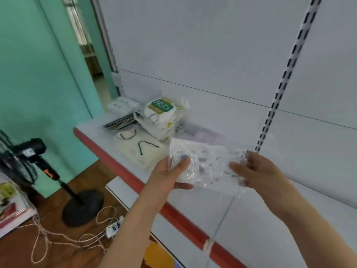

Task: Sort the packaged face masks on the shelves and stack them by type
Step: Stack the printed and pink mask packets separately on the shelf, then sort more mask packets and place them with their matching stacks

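Both hands hold one clear-wrapped white mask pack with small grey and blue prints (pixel 206 167) above the white shelf (pixel 260 219). My left hand (pixel 170 176) grips its left edge, thumb on top. My right hand (pixel 253 171) pinches its right edge. Behind it on the shelf lies a cream mask pack with black ear loops (pixel 141 149). Further back stands a tilted stack of white packs with a green label (pixel 164 115). A patterned white pack (pixel 123 104) and dark flat packs (pixel 121 121) lie at the far left end.
The shelf has a red front edge (pixel 123 167) and a slotted upright (pixel 286 74) on its white back panel. A pale pink pack (pixel 208 135) lies near the back wall. Below left stand a black pedestal fan (pixel 38 165), cords and a power strip (pixel 114 227) on the brown floor.
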Tool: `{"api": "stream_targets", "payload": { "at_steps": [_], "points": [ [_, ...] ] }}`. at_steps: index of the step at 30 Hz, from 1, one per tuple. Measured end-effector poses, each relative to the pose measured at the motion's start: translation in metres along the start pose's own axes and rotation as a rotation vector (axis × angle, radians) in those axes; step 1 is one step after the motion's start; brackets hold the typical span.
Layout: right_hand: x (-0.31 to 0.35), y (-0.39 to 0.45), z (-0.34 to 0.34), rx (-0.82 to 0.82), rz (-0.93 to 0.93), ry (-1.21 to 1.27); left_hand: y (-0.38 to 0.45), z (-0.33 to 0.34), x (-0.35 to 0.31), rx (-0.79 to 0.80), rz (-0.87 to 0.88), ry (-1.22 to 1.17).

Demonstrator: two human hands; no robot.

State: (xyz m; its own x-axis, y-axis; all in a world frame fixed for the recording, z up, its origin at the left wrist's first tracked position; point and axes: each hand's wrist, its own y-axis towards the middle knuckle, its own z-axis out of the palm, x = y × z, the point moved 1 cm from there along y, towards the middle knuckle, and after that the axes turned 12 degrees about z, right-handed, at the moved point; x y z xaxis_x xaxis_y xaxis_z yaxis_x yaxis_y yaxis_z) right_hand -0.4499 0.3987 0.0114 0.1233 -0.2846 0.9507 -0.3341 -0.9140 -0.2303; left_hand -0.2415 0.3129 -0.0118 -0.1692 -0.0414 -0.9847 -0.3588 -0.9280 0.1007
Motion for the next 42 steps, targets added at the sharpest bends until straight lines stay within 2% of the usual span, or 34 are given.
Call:
{"api": "stream_targets", "payload": {
  "at_steps": [5, 10, 12, 16, 20, 24, 28, 30, 31, 33, 34, 36, 39, 42],
  "points": [
    [0.056, 0.07, 0.107, 0.013, 0.01, -0.021, 0.05, -0.124, -0.026, -0.119, 0.078, 0.099],
    [0.113, 0.117, 0.198, 0.05, -0.042, 0.019, 0.122, -0.237, -0.042, -0.437, 0.113, 0.02],
    [0.123, 0.131, 0.219, 0.007, -0.089, 0.026, 0.164, -0.275, -0.047, -0.499, 0.093, -0.018],
    [0.123, 0.148, 0.232, -0.139, -0.157, 0.019, 0.262, -0.323, -0.056, -0.403, 0.112, 0.149],
    [0.109, 0.157, 0.221, -0.279, -0.139, 0.03, 0.345, -0.346, -0.046, -0.305, 0.025, 0.293],
    [0.095, 0.157, 0.197, -0.406, -0.115, 0.035, 0.394, -0.355, -0.031, -0.219, 0.074, 0.793],
    [0.083, 0.155, 0.169, -0.522, -0.091, 0.05, 0.415, -0.346, -0.024, -0.077, 0.044, 1.147],
    [0.077, 0.151, 0.155, -0.586, -0.091, 0.057, 0.41, -0.33, -0.03, -0.1, 0.031, 1.324],
    [0.074, 0.148, 0.147, -0.623, -0.093, 0.05, 0.402, -0.317, -0.037, -0.146, 0.094, 1.35],
    [0.07, 0.14, 0.124, -0.708, -0.101, 0.027, 0.376, -0.275, -0.05, -0.23, 0.388, 1.247],
    [0.07, 0.136, 0.111, -0.76, -0.11, 0.008, 0.357, -0.247, -0.057, -0.219, 0.562, 1.143],
    [0.07, 0.122, 0.081, -0.869, -0.117, -0.047, 0.309, -0.177, -0.068, -0.079, 0.798, 0.929],
    [0.07, 0.091, 0.029, -0.988, -0.107, -0.086, 0.23, -0.069, -0.065, 0.23, 0.908, 0.738],
    [0.056, 0.044, -0.025, -1.086, -0.12, -0.145, 0.157, 0.032, -0.046, 0.517, 0.848, 0.631]
  ]
}}
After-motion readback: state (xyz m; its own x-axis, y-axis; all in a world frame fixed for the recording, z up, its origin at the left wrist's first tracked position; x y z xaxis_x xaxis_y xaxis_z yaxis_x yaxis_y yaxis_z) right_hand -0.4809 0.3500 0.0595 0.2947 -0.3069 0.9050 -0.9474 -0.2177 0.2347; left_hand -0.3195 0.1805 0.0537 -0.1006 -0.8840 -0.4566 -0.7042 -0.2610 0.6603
